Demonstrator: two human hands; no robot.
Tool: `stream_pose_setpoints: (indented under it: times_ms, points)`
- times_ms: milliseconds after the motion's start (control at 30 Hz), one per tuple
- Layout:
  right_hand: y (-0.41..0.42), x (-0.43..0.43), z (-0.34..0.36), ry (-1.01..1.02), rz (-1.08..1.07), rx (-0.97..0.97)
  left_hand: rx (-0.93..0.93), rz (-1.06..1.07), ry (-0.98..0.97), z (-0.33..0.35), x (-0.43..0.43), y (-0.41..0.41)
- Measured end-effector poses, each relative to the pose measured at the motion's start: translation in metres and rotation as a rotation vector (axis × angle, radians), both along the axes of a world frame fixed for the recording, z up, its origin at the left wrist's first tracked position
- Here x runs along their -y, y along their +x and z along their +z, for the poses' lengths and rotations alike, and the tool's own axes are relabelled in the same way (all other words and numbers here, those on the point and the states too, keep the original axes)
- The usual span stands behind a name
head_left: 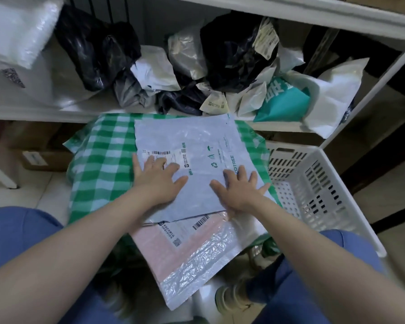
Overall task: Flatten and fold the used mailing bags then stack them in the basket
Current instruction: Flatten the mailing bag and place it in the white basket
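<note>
A pale grey mailing bag (197, 146) with green print and a barcode label lies flat on a green checked cloth (98, 160). My left hand (158, 177) presses on its left part with fingers spread. Spread flat as well, my right hand (240, 188) presses on the bag's lower right part. Under the bag's near edge lies a pink bubble mailer (192, 249) with a clear bubble strip. A white slotted basket (313, 183) stands to the right of the cloth; I see no bags inside it.
A white shelf (33, 113) behind the cloth carries a heap of crumpled mailing bags (220, 73) in black, white, grey and teal. White bubble wrap (17, 26) sits at the far left. Cardboard boxes (45, 157) stand under the shelf. My knees in blue trousers frame the near edge.
</note>
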State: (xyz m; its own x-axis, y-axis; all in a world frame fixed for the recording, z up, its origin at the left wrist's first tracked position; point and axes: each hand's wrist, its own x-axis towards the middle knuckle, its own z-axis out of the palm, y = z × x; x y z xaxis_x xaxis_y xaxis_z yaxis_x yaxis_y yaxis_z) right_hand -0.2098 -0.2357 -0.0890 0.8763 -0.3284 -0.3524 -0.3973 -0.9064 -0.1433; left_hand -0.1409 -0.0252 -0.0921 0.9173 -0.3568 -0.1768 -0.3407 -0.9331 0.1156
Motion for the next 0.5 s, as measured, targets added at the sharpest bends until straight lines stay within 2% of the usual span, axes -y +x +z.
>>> stream_pose_setpoints:
  times_ms: [67, 133, 367, 500]
  points:
    - [0.023, -0.004, 0.008, -0.048, 0.018, 0.149, 0.065, 0.029, -0.063, 0.009, 0.006, 0.019]
    - [0.049, -0.011, 0.011, -0.065, 0.098, 0.212, 0.083, 0.024, -0.085, 0.015, 0.016, 0.042]
    - [0.123, -0.007, -0.01, -0.065, 0.203, 0.177, 0.012, 0.037, -0.014, -0.012, 0.028, 0.099]
    - [0.129, -0.002, -0.036, -0.108, 0.168, 0.165, 0.08, 0.047, 0.026, -0.032, 0.025, 0.1]
